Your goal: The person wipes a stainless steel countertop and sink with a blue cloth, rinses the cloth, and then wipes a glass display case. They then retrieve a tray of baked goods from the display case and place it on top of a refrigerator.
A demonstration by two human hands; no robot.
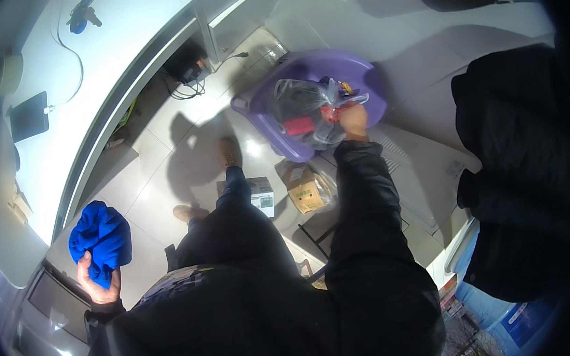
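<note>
A bunched blue cloth [99, 234] rests in my left hand [100, 283], with the thumb pressed over its lower edge. My right hand [354, 120] reaches over a purple plastic tub chair [364, 62] and grips a clear plastic bag [297, 94] by its gathered part. Something red shows at my right fingers, and a red item [299, 125] is visible through the bag's film. Behind the bag lies a small yellow and dark packet [346, 88]. The right fingertips are partly hidden and slightly blurred.
A white counter [106, 35] curves along the left, bearing a tablet [29, 116] on a cable and keys [84, 14]. Floor items include a brown carton [308, 192], a white box [262, 200] and a black device with cables [187, 66]. A dark garment [516, 171] hangs at right.
</note>
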